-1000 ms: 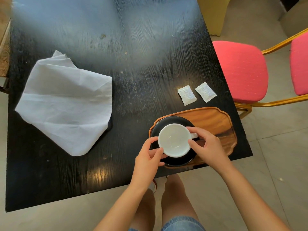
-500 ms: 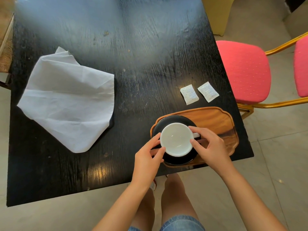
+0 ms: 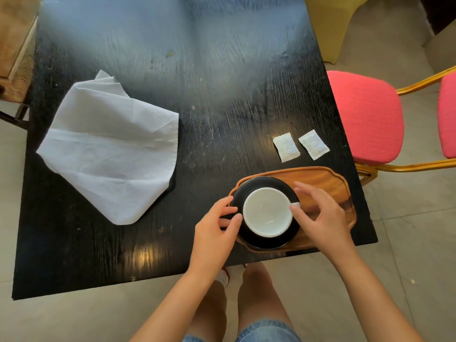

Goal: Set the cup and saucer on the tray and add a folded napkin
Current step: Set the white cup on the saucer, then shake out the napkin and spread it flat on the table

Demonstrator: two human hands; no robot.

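Note:
A white cup [image 3: 267,212] stands on a black saucer [image 3: 267,243], which rests on the left part of a wooden tray [image 3: 328,180] at the table's near right edge. My left hand [image 3: 214,233] is at the saucer's left rim, thumb off the cup and fingertips just touching its side. My right hand [image 3: 320,218] hovers over the tray to the right of the cup, fingers spread, thumb by the cup's handle. A white napkin [image 3: 111,151] lies unfolded and rumpled on the left of the table.
Two small white sachets [image 3: 286,148] [image 3: 313,144] lie just behind the tray on the black table [image 3: 209,95]. A red-cushioned chair with a gold frame [image 3: 367,117] stands close to the table's right edge. A woven chair [image 3: 14,58] is at the far left.
Both hands have loosened from the cup. The right hand's fingers have spread and lifted away from the rim, and the left thumb has drawn back to the saucer's edge.

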